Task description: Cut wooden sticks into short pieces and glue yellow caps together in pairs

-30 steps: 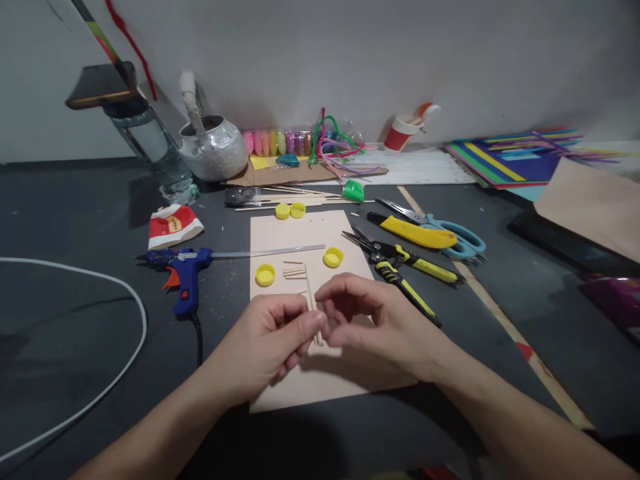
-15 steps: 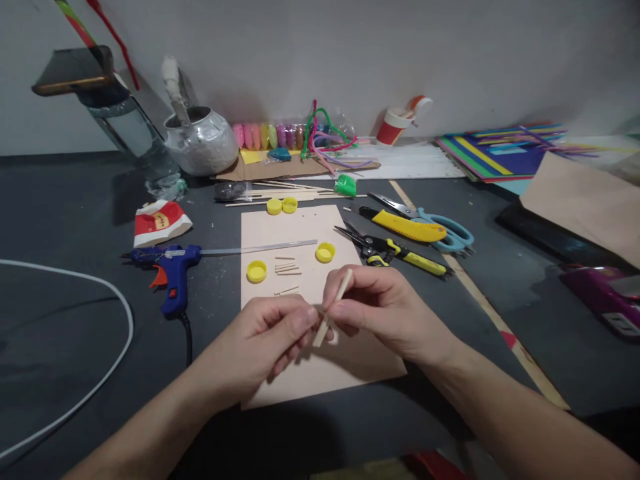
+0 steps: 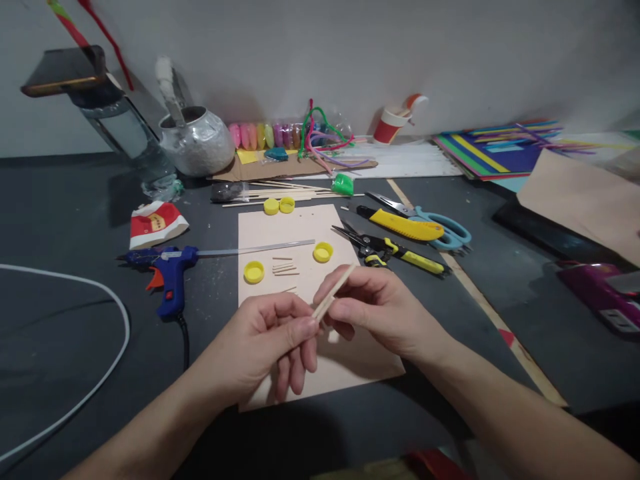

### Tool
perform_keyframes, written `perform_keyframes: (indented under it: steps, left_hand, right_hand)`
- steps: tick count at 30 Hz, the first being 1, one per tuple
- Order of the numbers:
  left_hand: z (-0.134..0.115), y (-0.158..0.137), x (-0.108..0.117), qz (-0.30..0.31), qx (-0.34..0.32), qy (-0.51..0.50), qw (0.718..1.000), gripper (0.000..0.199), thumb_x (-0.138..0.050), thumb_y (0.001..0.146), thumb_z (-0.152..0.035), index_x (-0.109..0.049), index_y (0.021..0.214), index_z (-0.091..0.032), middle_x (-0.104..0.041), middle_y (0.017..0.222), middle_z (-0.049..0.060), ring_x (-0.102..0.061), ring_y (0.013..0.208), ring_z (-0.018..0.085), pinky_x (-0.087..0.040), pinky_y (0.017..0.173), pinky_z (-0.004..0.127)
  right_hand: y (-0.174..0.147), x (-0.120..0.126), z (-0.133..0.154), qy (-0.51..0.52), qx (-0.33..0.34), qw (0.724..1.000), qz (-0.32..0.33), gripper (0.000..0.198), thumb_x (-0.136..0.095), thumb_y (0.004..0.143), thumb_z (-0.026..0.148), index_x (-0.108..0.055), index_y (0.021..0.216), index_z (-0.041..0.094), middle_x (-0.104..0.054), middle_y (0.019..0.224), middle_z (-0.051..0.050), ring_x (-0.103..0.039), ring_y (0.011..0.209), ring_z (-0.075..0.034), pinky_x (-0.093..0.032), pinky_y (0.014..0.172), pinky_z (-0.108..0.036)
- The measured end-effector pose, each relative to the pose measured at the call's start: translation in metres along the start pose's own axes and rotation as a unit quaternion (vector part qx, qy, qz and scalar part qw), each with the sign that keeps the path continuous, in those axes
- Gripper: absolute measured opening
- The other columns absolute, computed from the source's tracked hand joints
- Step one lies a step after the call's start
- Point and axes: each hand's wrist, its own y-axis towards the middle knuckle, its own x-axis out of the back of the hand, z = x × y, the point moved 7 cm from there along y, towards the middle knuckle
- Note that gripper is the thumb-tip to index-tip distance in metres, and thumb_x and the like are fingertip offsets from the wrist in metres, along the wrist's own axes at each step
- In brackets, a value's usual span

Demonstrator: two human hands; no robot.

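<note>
My left hand pinches the lower end of some thin wooden sticks between thumb and forefinger. Closed on the same sticks from the other side, my right hand has its thumb and fingertips near their middle. The sticks slant up to the right; how many there are I cannot tell. Both hands are above a beige sheet of paper. Short cut sticks lie on that sheet, between a yellow bottle cap and another yellow cap. A small pale piece shows below my right hand.
Left of the sheet lies a blue glue gun with its glue stick reaching over the paper. Pliers, a yellow utility knife and blue scissors lie to the right. Long skewers and a silver pot are behind.
The sticks have turned to a flatter slant. My left hand has shifted its grip to their lower end, and its other fingers have spread downward.
</note>
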Motion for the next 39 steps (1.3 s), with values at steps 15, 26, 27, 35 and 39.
perform_keyframes:
  steps: [15, 26, 27, 35, 39]
  left_hand:
    - [-0.02, -0.005, 0.001, -0.023, -0.086, 0.205, 0.975, 0.015, -0.068, 0.085, -0.024, -0.074, 0.076, -0.014, -0.075, 0.066, 0.006, -0.067, 0.052, 0.014, -0.055, 0.054, 0.023]
    - [-0.011, 0.0, -0.003, 0.005, -0.056, 0.089, 0.994, 0.015, -0.071, 0.087, -0.027, -0.073, 0.08, -0.014, -0.075, 0.067, 0.003, -0.068, 0.052, 0.011, -0.053, 0.053, 0.019]
    - [-0.01, 0.0, -0.005, 0.017, -0.045, 0.069, 0.996, 0.015, -0.073, 0.085, -0.029, -0.074, 0.083, -0.014, -0.076, 0.069, 0.004, -0.069, 0.053, 0.011, -0.054, 0.054, 0.019]
    - [-0.007, -0.001, -0.007, 0.031, -0.012, 0.015, 0.999, 0.02, -0.077, 0.081, -0.031, -0.074, 0.077, -0.012, -0.077, 0.066, 0.005, -0.071, 0.053, 0.013, -0.057, 0.055, 0.02]
    - [-0.004, 0.0, -0.006, 0.021, -0.015, 0.007, 1.0, 0.019, -0.077, 0.082, -0.031, -0.074, 0.077, -0.012, -0.077, 0.063, 0.005, -0.071, 0.051, 0.013, -0.057, 0.054, 0.02]
  right_hand:
    - [-0.003, 0.003, -0.011, 0.09, -0.089, 0.991, -0.029, 0.029, -0.083, 0.076, 0.035, -0.064, 0.071, 0.013, -0.06, 0.05, 0.004, -0.044, 0.036, -0.003, -0.033, 0.037, -0.015]
    - [-0.004, 0.008, -0.007, 0.036, -0.065, 0.996, -0.05, 0.029, -0.081, 0.079, 0.035, -0.062, 0.072, 0.014, -0.061, 0.052, 0.004, -0.044, 0.039, -0.003, -0.033, 0.039, -0.014]
    - [-0.005, 0.008, -0.008, 0.032, -0.066, 0.996, -0.051, 0.029, -0.08, 0.079, 0.036, -0.062, 0.072, 0.014, -0.062, 0.052, 0.003, -0.044, 0.039, -0.003, -0.033, 0.039, -0.014]
    - [-0.006, 0.005, -0.008, 0.041, -0.081, 0.995, -0.048, 0.031, -0.082, 0.077, 0.037, -0.061, 0.07, 0.015, -0.062, 0.051, 0.003, -0.045, 0.038, -0.003, -0.032, 0.038, -0.014]
    - [-0.006, 0.006, -0.008, 0.046, -0.077, 0.995, -0.051, 0.031, -0.082, 0.076, 0.037, -0.061, 0.071, 0.015, -0.06, 0.048, 0.004, -0.044, 0.037, -0.003, -0.032, 0.037, -0.014]
